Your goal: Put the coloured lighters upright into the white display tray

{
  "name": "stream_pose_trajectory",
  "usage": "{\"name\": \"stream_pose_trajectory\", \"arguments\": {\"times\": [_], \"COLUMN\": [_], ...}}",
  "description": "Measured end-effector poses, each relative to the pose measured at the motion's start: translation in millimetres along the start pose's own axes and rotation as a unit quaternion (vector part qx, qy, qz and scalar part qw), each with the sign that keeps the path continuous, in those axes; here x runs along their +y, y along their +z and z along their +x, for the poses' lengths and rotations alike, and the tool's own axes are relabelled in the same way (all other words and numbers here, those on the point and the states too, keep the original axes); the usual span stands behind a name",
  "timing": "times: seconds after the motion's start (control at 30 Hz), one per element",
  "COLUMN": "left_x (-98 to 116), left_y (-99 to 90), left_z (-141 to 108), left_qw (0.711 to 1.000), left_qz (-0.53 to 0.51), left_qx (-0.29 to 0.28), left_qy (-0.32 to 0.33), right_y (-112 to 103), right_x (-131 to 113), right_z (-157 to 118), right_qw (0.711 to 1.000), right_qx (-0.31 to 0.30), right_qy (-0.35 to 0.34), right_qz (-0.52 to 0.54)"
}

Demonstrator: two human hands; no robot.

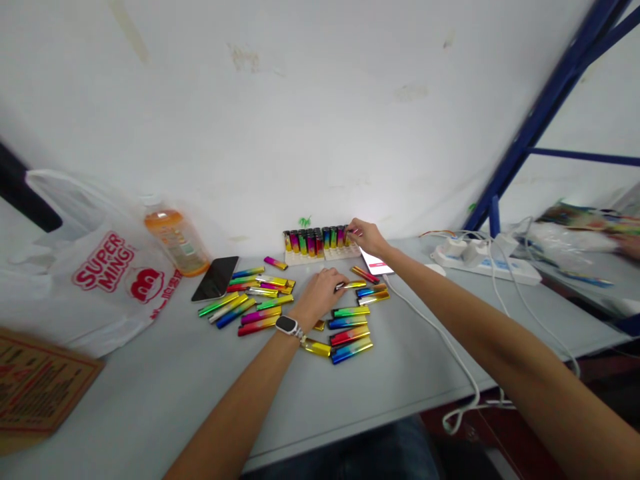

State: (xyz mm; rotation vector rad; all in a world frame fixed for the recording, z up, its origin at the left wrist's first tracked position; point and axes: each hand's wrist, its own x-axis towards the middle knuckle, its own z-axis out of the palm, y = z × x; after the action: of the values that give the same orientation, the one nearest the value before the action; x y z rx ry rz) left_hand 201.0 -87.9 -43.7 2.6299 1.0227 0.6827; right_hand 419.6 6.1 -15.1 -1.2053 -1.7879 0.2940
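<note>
My left hand (320,293), with a watch at its wrist, is low over the table and closed on a yellow lighter (355,285) that points right. Shiny two-tone lighters lie on both sides of it, among them a red one (350,335) and a green one (219,305). Farther back, my right hand (366,236) pinches a lighter (347,235) at the right end of a pale holder (343,253). Several lighters (311,241) stand upright in that holder, their dark ends up. Whether the pinched lighter is fully seated cannot be made out.
On the left are a dark phone (216,279), an orange bottle (177,240), a white plastic bag (100,267) and a cardboard box (45,387). A lit phone (376,264) with a white cable and a power strip (487,262) are on the right. A wall stands behind.
</note>
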Motion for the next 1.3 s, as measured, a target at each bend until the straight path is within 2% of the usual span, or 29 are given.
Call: {"name": "stream_pose_trajectory", "arguments": {"times": [0.1,0.33,0.47,0.53,0.6,0.7,0.8,0.9,1.03,1.17,1.3], "left_x": [0.9,0.2,0.1,2.7,7.8,19.8,33.9,44.5,46.4,32.6,14.0], "left_y": [-2.1,-8.4,-12.1,-14.2,-15.8,-14.6,-5.1,10.8,24.2,18.3,2.5], "left_z": [-2.7,-6.2,-8.3,-10.0,-11.1,-8.0,2.5,15.3,20.5,7.2,-7.5], "left_qw": [1.0,0.999,0.997,0.995,0.995,0.996,0.997,0.994,0.992,0.99,0.99], "left_qz": [0.007,0.038,0.068,0.081,0.09,0.085,0.073,0.076,0.085,0.108,0.124], "left_qx": [-0.001,-0.024,-0.038,-0.044,-0.035,-0.012,-0.019,-0.055,-0.075,-0.075,-0.072], "left_qy": [-0.005,-0.015,-0.027,-0.032,-0.031,-0.007,0.035,0.051,0.063,0.045,0.001], "right_y": [-0.9,4.3,7.5,5.8,2.2,-4.3,-10.2,-15.9,-20.2,-11.9,7.4], "right_x": [-0.2,8.7,8.6,4.6,-0.7,-8.0,-13.9,-21.8,-38.1,-57.3,-81.6], "right_z": [6.3,17.0,9.0,0.5,-10.0,-28.1,-49.6,-74.5,-106.4,-127.9,-139.4], "right_qw": [1.0,0.998,0.994,0.982,0.968,0.959,0.972,0.984,0.988,0.992,0.99], "right_qx": [-0.012,-0.048,-0.011,0.003,-0.017,-0.033,0.013,0.074,0.11,0.071,-0.011], "right_qy": [0.009,0.044,0.0,-0.018,-0.019,-0.003,0.036,0.076,0.084,0.077,0.083], "right_qz": [-0.024,0.012,-0.108,-0.187,-0.248,-0.282,-0.231,-0.145,-0.073,-0.077,-0.113]}}
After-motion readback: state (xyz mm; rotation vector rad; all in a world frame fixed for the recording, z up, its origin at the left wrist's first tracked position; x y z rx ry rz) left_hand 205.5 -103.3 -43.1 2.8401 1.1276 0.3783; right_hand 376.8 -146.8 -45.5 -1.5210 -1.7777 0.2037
